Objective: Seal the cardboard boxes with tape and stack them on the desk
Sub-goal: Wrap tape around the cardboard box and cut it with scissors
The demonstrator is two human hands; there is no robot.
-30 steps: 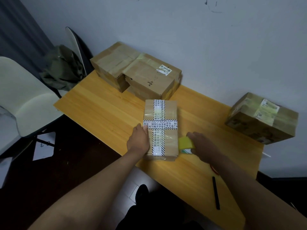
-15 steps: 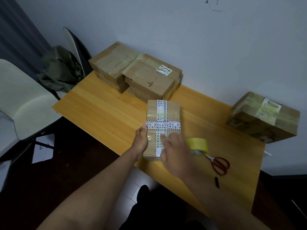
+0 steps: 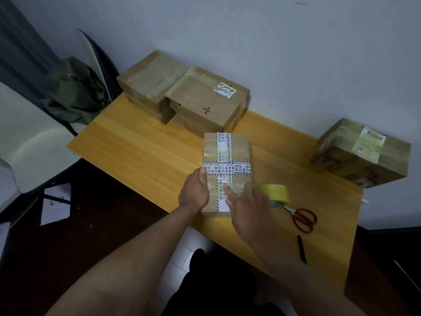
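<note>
A small cardboard box [image 3: 239, 151] crossed by white printed tape lies near the front edge of the wooden desk [image 3: 141, 153]. My left hand [image 3: 194, 192] grips its left side, thumb on top. My right hand [image 3: 248, 208] rests on the box's near right part with straight fingers pressing the tape. A yellow tape roll [image 3: 276, 193] lies on the desk just right of that hand. Two larger boxes [image 3: 182, 96] stand side by side at the back left. Another box [image 3: 362, 153] sits at the right edge.
Red-handled scissors [image 3: 304, 218] and a black pen [image 3: 301, 249] lie right of the tape roll. A white chair [image 3: 29, 142] stands left of the desk, and a second chair behind it carries a green cloth [image 3: 73, 94]. The wall runs behind the desk.
My right hand let go of the tape roll, which now lies on the desk, and moved left onto the small box. The scissors came into view. My left hand stayed on the box.
</note>
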